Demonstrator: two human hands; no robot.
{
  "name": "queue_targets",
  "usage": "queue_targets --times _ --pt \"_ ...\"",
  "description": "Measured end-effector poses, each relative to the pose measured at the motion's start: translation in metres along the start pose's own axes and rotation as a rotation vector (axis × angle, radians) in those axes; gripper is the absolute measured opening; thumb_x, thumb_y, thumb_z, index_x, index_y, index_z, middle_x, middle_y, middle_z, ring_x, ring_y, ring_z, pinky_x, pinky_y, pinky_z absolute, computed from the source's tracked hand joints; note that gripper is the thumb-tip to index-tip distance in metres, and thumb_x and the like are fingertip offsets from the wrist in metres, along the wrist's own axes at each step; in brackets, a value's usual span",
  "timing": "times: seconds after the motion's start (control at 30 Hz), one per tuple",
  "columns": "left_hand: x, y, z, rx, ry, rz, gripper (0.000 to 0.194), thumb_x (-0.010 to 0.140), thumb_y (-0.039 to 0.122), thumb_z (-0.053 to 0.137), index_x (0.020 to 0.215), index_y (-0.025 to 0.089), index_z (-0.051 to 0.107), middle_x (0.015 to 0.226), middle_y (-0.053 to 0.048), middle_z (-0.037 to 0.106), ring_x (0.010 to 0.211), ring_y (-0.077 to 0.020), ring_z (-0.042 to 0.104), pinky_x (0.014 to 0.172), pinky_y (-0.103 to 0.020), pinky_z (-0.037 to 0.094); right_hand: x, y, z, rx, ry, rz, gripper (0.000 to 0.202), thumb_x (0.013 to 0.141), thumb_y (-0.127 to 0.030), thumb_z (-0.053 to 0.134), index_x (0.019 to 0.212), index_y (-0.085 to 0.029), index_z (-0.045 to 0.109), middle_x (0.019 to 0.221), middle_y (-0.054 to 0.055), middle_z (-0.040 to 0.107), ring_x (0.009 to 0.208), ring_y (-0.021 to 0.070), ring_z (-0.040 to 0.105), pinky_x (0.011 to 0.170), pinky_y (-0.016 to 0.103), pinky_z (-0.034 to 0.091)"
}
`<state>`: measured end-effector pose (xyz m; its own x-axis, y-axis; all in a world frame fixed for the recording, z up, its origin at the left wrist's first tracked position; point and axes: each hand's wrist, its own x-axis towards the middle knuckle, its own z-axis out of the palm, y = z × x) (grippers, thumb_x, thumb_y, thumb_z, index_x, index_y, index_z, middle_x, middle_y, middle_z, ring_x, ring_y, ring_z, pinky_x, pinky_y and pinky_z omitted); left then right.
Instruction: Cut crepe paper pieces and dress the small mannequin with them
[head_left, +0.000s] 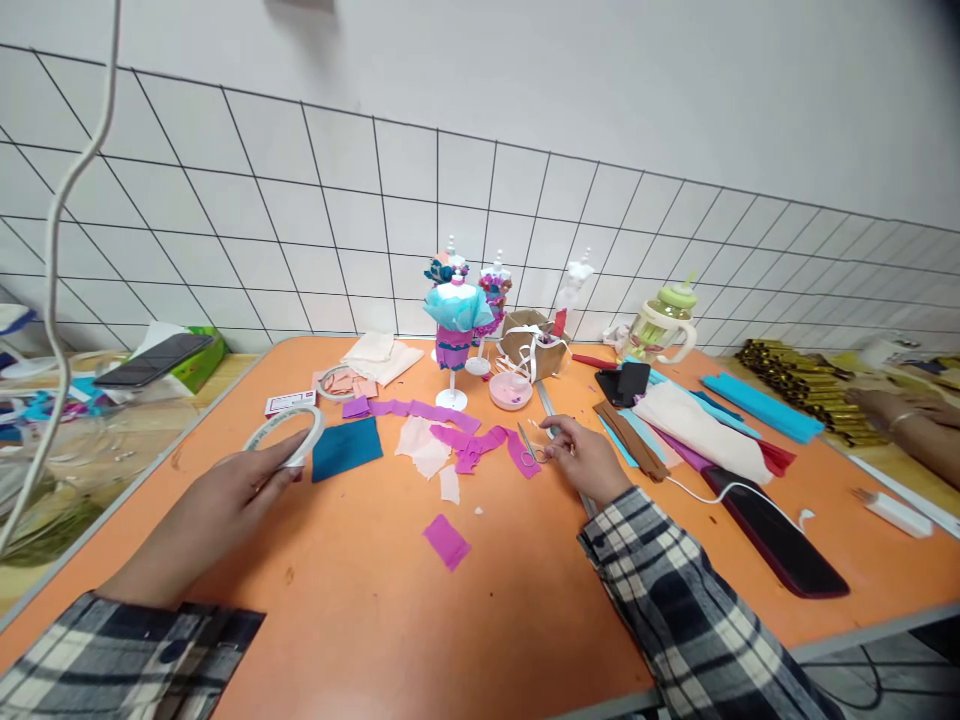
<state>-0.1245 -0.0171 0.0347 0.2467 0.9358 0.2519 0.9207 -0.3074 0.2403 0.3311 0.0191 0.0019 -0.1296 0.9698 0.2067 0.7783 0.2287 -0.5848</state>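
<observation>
My left hand [255,480] grips a ring-shaped roll of white tape [313,440], held up over the left part of the orange table. Over on the right, my right hand [586,458] is low above the tabletop, its thumb and forefinger apart. Small metal scissors [529,455] lie just beside its fingertips; whether they touch is hard to tell. Purple crepe paper strips [484,448], a pale pink scrap [424,447] and a magenta piece [447,541] are spread between my hands. A teal sheet [346,449] lies beside the tape. Behind stands a mini dress form [454,335] in turquoise and purple paper.
More small dress forms [576,280] stand near the tiled wall. A pink dish [511,391], a brown paper bag [534,345] and a green-lidded jug [664,325] sit at the back. Paper rolls [701,430] and a long dark device [780,530] occupy the right. Another person's hand [892,410] shows far right.
</observation>
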Motion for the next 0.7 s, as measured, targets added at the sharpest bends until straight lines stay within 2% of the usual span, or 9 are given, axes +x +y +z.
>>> queue_targets --times 0.07,0.13,0.23,0.3,0.37,0.43,0.53,0.63,0.7 --pt "0.0 -0.005 0.002 -0.016 -0.056 -0.02 0.05 0.093 0.042 0.039 0.142 0.03 0.042 0.099 -0.001 0.074 0.089 -0.0268 0.067 0.071 -0.03 0.05 -0.002 0.002 -0.002 -0.045 -0.016 0.024 0.036 0.082 -0.017 0.058 0.117 -0.023 0.06 0.079 0.0 0.072 0.078 0.0181 0.064 0.069 0.028 0.042" --pt "0.0 -0.005 0.005 -0.03 -0.114 -0.034 0.052 0.093 0.044 0.039 0.143 0.031 0.04 0.101 -0.003 0.073 0.09 -0.0281 0.067 0.072 -0.031 0.05 -0.004 0.003 0.0 -0.104 -0.033 -0.027 0.022 0.083 -0.02 0.059 0.103 -0.023 0.068 0.081 0.002 0.072 0.082 0.019 0.063 0.071 0.029 0.043" --pt "0.0 -0.002 0.008 -0.029 -0.168 -0.096 0.053 0.094 0.044 0.037 0.145 0.029 0.037 0.104 -0.004 0.072 0.091 -0.0292 0.067 0.073 -0.033 0.05 -0.008 0.001 0.005 -0.098 -0.124 -0.24 0.012 0.085 -0.025 0.062 0.086 -0.024 0.073 0.083 0.003 0.072 0.084 0.0182 0.061 0.077 0.029 0.044" --pt "-0.001 -0.001 0.008 -0.03 -0.176 -0.152 0.055 0.094 0.045 0.035 0.146 0.027 0.033 0.111 -0.006 0.071 0.091 -0.03 0.067 0.074 -0.035 0.05 -0.01 -0.002 0.009 -0.094 -0.197 -0.376 0.013 0.087 -0.024 0.061 0.086 -0.024 0.074 0.085 0.003 0.072 0.085 0.0175 0.06 0.082 0.03 0.043" --pt "-0.001 -0.001 0.009 -0.039 -0.176 -0.177 0.057 0.094 0.045 0.034 0.148 0.025 0.03 0.124 -0.008 0.065 0.099 -0.0315 0.066 0.079 -0.038 0.051 -0.011 -0.006 0.013 -0.163 -0.233 -0.435 0.015 0.088 -0.021 0.059 0.086 -0.023 0.073 0.086 0.004 0.07 0.087 0.0179 0.058 0.083 0.031 0.042" --pt "-0.001 0.0 0.01 -0.045 -0.189 -0.175 0.058 0.094 0.046 0.034 0.148 0.024 0.029 0.138 -0.01 0.056 0.11 -0.0338 0.062 0.086 -0.042 0.05 -0.013 -0.011 0.015 -0.246 -0.251 -0.436 0.019 0.088 -0.016 0.055 0.086 -0.023 0.073 0.089 0.005 0.068 0.089 0.0183 0.057 0.082 0.032 0.042" --pt "-0.001 0.004 0.01 -0.041 -0.211 -0.173 0.059 0.095 0.048 0.033 0.148 0.021 0.031 0.144 -0.013 0.05 0.118 -0.0369 0.056 0.092 -0.048 0.047 -0.015 -0.018 0.015 -0.302 -0.296 -0.401 0.024 0.087 -0.01 0.051 0.088 -0.022 0.072 0.092 0.005 0.067 0.092 0.0178 0.057 0.082 0.03 0.043" --pt "0.0 0.007 0.012 -0.031 -0.197 -0.168 0.057 0.093 0.049 0.036 0.143 0.021 0.039 0.14 -0.013 0.054 0.119 -0.0365 0.056 0.092 -0.048 0.047 -0.017 -0.024 0.009 -0.335 -0.362 -0.373 0.02 0.086 -0.014 0.055 0.091 -0.022 0.073 0.092 0.004 0.069 0.095 0.0187 0.059 0.085 0.031 0.043" --pt "0.0 0.008 0.013 -0.041 -0.171 -0.159 0.054 0.091 0.051 0.041 0.136 0.023 0.048 0.13 -0.012 0.062 0.11 -0.0339 0.062 0.085 -0.043 0.05 -0.02 -0.027 0.005 -0.376 -0.419 -0.367 0.017 0.086 -0.021 0.059 0.093 -0.023 0.074 0.094 0.004 0.07 0.097 0.02 0.06 0.084 0.032 0.043"
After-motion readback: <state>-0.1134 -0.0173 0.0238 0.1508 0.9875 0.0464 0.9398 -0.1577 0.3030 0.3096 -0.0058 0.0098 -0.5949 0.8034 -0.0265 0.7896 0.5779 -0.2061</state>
